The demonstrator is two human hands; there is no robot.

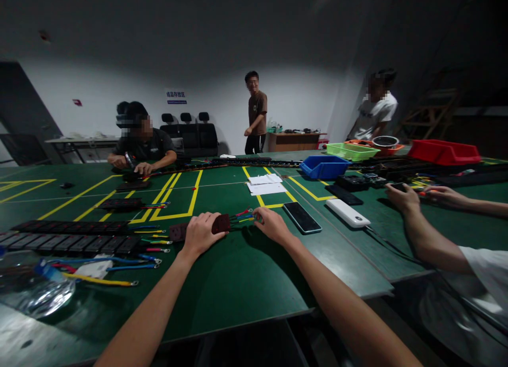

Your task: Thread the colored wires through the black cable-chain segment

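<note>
My left hand [204,232] is wrapped over the middle of a dark brown socket strip [221,224] lying on the green table [222,298]. Both ends of the strip stick out beside the hand. From its right end run short red, blue and yellow-green wires [243,216] with ring lugs. At their tips my right hand [270,224] pinches the wire ends, its fingers closed. Just right of that hand lies a phone [302,217]. Left of the strip are rows of similar black strips [79,243] with coloured lugged wires.
A plastic bottle [35,287] and loose lugged wires [105,281] lie at near left. White papers [265,184], a power bank [347,213] and a blue bin [324,167] are ahead and right. A co-worker's hands [405,197] work at right; another person [141,139] sits across.
</note>
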